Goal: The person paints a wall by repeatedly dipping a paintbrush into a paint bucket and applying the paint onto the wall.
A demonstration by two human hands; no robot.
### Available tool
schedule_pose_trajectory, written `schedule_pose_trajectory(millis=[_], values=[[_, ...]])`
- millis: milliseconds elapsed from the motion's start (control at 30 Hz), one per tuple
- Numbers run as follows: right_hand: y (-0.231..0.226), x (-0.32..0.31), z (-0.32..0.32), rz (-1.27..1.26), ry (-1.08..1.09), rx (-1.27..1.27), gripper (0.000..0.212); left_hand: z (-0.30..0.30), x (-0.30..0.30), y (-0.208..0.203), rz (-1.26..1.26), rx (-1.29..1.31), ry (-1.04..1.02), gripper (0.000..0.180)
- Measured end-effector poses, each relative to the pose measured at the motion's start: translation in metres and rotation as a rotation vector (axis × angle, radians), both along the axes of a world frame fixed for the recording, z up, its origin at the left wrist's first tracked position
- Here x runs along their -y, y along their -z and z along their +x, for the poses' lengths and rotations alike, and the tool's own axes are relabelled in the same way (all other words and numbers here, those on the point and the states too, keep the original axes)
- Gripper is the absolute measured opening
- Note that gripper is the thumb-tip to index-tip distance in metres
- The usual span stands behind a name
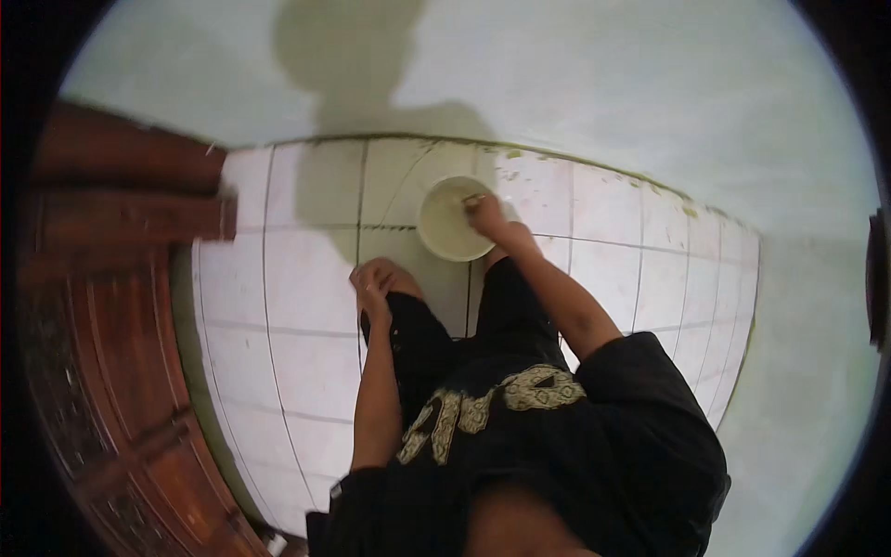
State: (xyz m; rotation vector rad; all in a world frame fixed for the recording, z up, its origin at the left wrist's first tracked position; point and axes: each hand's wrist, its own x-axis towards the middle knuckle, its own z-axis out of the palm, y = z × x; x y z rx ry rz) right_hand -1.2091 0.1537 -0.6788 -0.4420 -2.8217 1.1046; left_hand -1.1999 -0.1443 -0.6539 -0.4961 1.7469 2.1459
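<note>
A person sits or squats, seen from above, facing a pale wall [603, 93] and wearing a black shirt [631, 446] with patterned trim and black shorts [422, 325]. A round, whitish bucket [452, 256] stands on the white tiled floor [306, 288], near its far edge where it meets the wall, just beyond the knees. That spot probably keeps the bucket within easy reach without leaning.

The right hand [488, 221] is over the right side of the bucket's mouth, fingers curled in. Its grip looks narrow, but whether it holds the small brownish patch at the fingertips cannot be told. The bucket's inside is pale; its contents are unclear.

The left hand [373, 281] lies on the left knee [397, 278], its grip loose and holding nothing visible, perhaps there to steady the body.

Carved brown wooden furniture [130, 316] lines the floor's left edge. Greenish flecks [689, 213] mark the far edge, and a shadow [348, 56] falls on the wall.
</note>
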Motion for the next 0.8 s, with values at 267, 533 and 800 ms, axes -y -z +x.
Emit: schedule_pose_trajectory(millis=[267,533,800], values=[[-0.003,0.019,0.000,-0.010,0.051,0.264,0.008,0.002,-0.018,-0.019,-0.013,0.095,-0.002,0.042],[-0.075,0.002,0.017,-0.345,0.149,0.070,0.016,0.007,0.006,-0.013,-0.047,0.139,-0.101,0.040],[-0.102,-0.056,0.059,-1.408,0.384,-0.031,0.027,0.001,-0.005,-0.004,-0.006,0.025,-0.009,0.041]])
